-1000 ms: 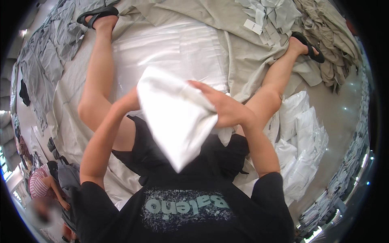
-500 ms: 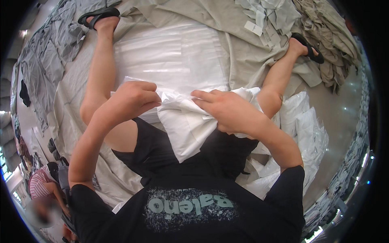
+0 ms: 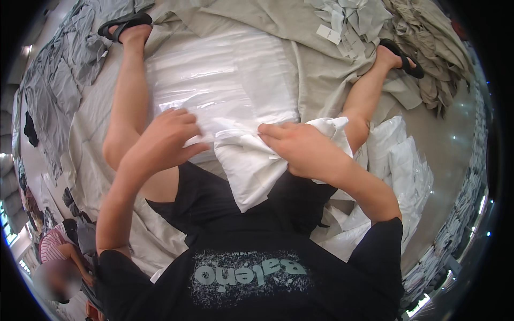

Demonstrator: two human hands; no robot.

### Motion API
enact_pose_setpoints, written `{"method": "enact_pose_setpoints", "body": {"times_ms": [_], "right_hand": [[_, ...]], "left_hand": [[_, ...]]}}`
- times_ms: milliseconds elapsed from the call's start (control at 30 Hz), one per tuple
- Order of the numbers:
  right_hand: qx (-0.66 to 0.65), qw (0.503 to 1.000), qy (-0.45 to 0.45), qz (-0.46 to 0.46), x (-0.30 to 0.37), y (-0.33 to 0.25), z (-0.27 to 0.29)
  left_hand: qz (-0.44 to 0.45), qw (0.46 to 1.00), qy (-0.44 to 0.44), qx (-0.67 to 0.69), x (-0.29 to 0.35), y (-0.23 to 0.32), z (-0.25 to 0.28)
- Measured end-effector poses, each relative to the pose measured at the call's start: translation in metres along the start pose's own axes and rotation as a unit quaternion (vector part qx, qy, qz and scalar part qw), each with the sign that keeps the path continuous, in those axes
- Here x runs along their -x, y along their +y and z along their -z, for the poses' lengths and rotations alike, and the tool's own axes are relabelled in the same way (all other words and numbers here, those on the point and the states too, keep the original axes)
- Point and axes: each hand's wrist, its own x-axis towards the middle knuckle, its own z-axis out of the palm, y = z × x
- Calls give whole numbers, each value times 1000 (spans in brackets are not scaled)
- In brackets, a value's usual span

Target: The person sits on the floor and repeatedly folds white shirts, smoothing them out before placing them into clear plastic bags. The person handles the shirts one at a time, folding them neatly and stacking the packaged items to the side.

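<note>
A folded white cloth garment (image 3: 245, 174) hangs between my hands, one corner pointing down over my black shorts. Pinching its upper edge is my right hand (image 3: 302, 147), fingers closed on the fabric, with more white cloth bunched behind it. My left hand (image 3: 163, 138) is off the garment, just to its left, thumb and fingers apart and fingertips slightly blurred. It hovers over the near edge of a flat pile of clear plastic bags (image 3: 219, 69) lying between my legs. Whether the fingertips touch the plastic is hard to make out.
A beige cloth (image 3: 316, 80) covers the floor beneath me. Grey garments (image 3: 59, 80) heap at the left; pale tagged garments (image 3: 348, 27) and brown ones (image 3: 428, 48) lie far right. White packed bags (image 3: 401, 166) rest by my right leg. Another person (image 3: 61, 251) is at lower left.
My left hand has let go of the garment's left edge and drawn slightly left, its fingers spreading. The right hand still grips the cloth, shifted a little.
</note>
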Motion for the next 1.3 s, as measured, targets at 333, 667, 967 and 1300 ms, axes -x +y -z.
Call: {"method": "enact_pose_setpoints", "body": {"times_ms": [333, 667, 967, 1300], "right_hand": [[68, 997, 7, 27, -8, -1, -9], [28, 999, 4, 38, -8, -4, -29], [33, 998, 1, 50, -18, -2, -42], [-17, 1000, -7, 4, -6, 13, -1]], "left_hand": [[110, 978, -77, 159, -78, 22, -54], [107, 962, -136, 210, -65, 21, -56], [164, 960, -179, 143, -62, 16, -63], [328, 931, -97, 128, -8, -86, -53]]}}
